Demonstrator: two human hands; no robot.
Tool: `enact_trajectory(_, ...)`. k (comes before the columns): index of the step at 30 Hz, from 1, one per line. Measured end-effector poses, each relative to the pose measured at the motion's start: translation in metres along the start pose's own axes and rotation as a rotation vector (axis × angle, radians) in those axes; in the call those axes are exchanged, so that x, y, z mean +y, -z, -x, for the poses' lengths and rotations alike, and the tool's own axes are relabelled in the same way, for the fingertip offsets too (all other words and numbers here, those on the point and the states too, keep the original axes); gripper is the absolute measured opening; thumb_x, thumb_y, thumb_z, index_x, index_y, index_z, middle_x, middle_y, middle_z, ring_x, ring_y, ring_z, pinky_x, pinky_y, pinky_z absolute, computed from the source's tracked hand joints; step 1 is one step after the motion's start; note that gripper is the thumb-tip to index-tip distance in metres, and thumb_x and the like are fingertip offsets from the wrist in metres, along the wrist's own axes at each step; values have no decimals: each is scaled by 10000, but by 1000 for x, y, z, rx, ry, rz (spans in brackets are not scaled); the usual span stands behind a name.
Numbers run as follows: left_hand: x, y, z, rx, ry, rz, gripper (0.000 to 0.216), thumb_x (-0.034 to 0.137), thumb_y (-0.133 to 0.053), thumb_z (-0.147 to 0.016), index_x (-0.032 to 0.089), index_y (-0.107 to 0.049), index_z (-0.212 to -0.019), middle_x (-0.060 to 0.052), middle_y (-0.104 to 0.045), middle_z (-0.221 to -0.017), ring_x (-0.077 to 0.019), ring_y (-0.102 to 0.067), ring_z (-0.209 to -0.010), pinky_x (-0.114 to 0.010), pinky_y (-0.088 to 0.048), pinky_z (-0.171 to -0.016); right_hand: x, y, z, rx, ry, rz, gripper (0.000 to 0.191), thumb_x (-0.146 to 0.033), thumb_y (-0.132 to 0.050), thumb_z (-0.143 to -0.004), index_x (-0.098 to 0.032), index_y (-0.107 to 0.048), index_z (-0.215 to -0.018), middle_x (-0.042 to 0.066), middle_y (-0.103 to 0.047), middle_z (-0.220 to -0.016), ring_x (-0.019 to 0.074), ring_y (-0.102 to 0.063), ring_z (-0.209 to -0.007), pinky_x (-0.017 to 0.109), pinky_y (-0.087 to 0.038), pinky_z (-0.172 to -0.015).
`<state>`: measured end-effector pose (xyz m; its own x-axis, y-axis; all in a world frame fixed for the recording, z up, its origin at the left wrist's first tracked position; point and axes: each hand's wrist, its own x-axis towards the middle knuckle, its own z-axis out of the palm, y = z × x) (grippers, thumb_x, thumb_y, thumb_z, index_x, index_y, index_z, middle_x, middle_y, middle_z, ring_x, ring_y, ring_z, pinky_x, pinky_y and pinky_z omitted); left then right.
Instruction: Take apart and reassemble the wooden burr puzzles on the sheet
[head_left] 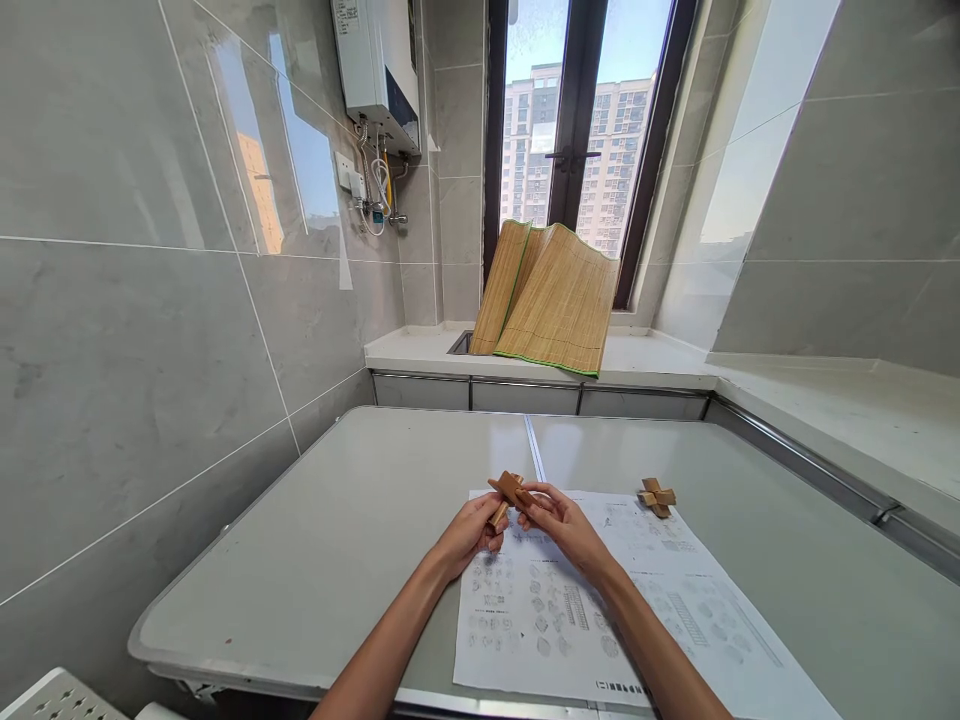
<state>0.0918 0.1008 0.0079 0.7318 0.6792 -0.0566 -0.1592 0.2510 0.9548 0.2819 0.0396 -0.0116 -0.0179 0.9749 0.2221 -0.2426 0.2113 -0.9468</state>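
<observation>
Both my hands hold one small wooden interlocking puzzle (508, 492) just above the table. My left hand (472, 533) pinches its lower left piece, fingers closed around it. My right hand (561, 518) grips its right side with closed fingers. Under my hands lies a printed instruction sheet (600, 610) with small diagrams. A second assembled wooden cross puzzle (657, 496) rests on the sheet's far right corner, apart from both hands.
The grey folding table (337, 540) has a seam down its middle and sits against a tiled wall on the left. A rolled bamboo mat (551, 295) leans on the window ledge behind. A white counter (840, 410) runs along the right.
</observation>
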Motion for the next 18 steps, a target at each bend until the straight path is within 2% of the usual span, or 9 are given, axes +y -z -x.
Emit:
enact_trajectory(4, 1, -1, 2, -28, 36, -39, 326, 526, -558, -932, 204, -570, -972, 82, -400, -655, -43, -244, -432, -166, -230, -410, 2, -1, -1, 32, 23, 7, 395, -512, -789, -791, -253, -691, -1072, 54, -733, -963, 224, -680, -811, 408, -526, -845)
enact_trajectory(12, 6, -5, 5, -77, 57, -57, 382, 586, -553, -920, 205, -523, -940, 90, -347, -649, -57, -153, -469, -177, -191, -412, -2, 1, 2, 18, 7, -31, 349, -492, -815, -772, -241, -734, -1000, 43, -717, -970, 211, -665, -802, 387, -531, -829)
enact_trajectory(18, -1, -5, 3, -24, 33, -72, 371, 584, -521, -938, 214, -507, -961, 85, -369, -653, -59, -176, -467, -176, -202, -428, 0, -1, 3, 90, 24, 43, 413, -536, -808, -761, -235, -737, -1036, 70, -735, -1053, 248, -699, -848, 438, -547, -896)
